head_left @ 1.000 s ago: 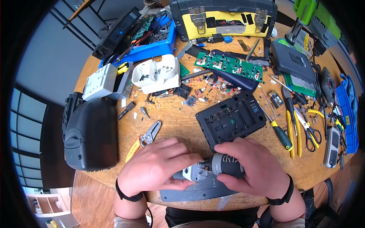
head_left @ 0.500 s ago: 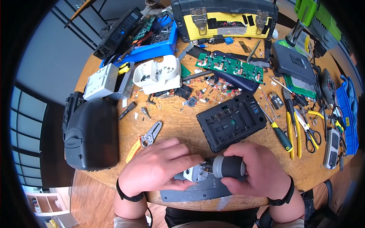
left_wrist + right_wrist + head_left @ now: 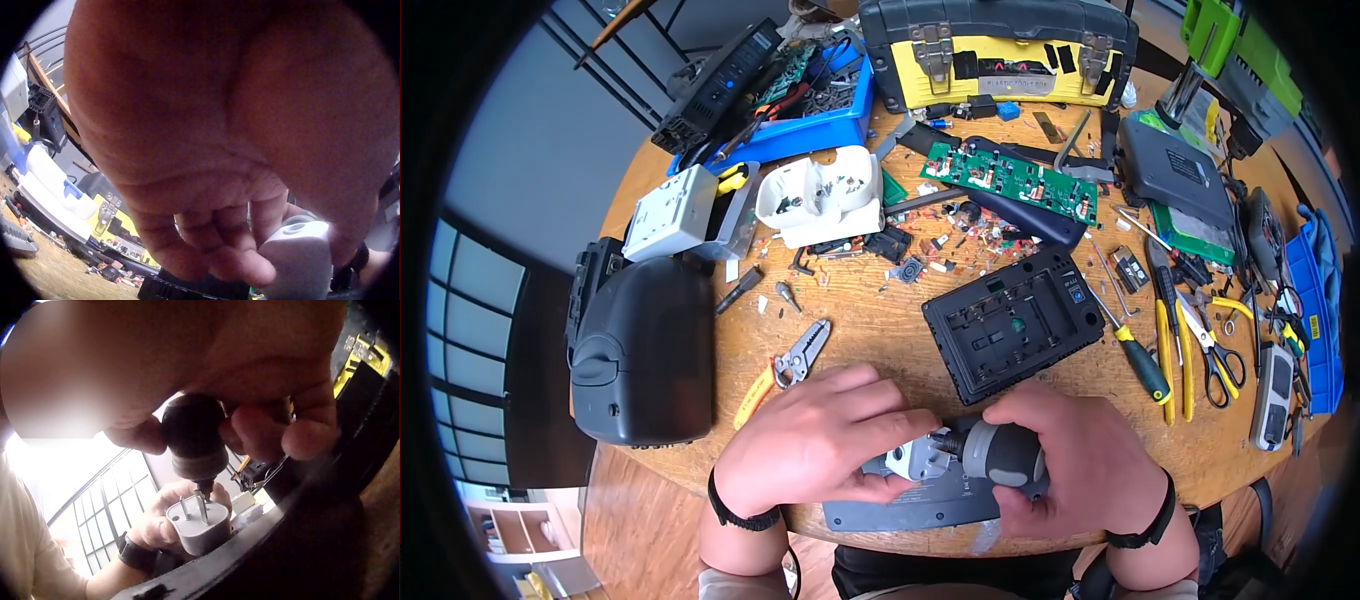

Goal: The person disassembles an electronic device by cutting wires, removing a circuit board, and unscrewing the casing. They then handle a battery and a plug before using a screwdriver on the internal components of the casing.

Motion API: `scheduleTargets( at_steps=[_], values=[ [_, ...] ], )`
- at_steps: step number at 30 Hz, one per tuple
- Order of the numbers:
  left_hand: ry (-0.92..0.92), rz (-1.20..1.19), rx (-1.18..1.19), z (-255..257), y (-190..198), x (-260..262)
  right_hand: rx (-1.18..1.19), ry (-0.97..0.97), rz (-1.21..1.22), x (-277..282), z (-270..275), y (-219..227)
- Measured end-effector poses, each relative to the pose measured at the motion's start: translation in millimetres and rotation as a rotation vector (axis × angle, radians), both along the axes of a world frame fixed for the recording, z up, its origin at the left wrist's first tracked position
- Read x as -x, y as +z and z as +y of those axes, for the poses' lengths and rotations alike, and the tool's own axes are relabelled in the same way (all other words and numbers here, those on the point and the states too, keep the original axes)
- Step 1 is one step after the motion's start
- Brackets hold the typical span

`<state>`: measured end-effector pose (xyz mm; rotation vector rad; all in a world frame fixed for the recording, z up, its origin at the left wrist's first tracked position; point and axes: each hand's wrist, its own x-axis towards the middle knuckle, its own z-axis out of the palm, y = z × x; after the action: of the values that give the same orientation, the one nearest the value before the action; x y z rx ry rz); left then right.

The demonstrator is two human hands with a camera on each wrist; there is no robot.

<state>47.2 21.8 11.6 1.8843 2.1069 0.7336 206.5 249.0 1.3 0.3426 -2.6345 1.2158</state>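
Observation:
My left hand (image 3: 825, 435) pinches a white-grey power plug (image 3: 203, 532) between thumb and fingers, its metal prongs toward the right. My right hand (image 3: 1090, 460) grips a stubby screwdriver (image 3: 1003, 455) by its thick black and grey handle. In the right wrist view the screwdriver's short shaft comes down onto the plug's face, right beside the prongs. A dark grey flat panel (image 3: 900, 512) lies under both hands at the table's front edge. The left wrist view shows the plug's rounded side next to the curled fingers.
Beyond the hands lies an open black casing (image 3: 1015, 325). Wire strippers (image 3: 800, 355) lie by the left hand, and a black device (image 3: 645, 350) stands farther left. A green screwdriver (image 3: 1142, 365) and scissors (image 3: 1215, 350) lie right. Small parts and a green circuit board (image 3: 1010, 182) cover the back.
The right hand's fingers have shifted round the screwdriver handle, and the handle has turned, showing different markings. The left hand keeps the plug in nearly the same place.

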Motion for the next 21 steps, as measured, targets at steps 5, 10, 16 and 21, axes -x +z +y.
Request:
scheduleTargets(
  at_steps=[5, 10, 16, 21],
  values=[
    [0.005, -0.003, 0.001, -0.2, -0.5, -1.1, 0.04, -0.03, 0.079, -2.7, -2.5, -12.1],
    [-0.019, 0.004, 0.009, 0.3, 0.4, -0.7, -0.145, -0.071, 0.079, -0.5, 0.2, -3.5],
    [-0.013, 0.002, 0.002, -0.1, 0.0, -0.2, -0.069, -0.029, 0.003, -1.0, 1.9, 2.1],
    [-0.017, 0.008, -0.016, -0.4, -1.8, 0.8, -0.051, -0.04, -0.006, -2.3, 0.4, -4.3]
  ],
)
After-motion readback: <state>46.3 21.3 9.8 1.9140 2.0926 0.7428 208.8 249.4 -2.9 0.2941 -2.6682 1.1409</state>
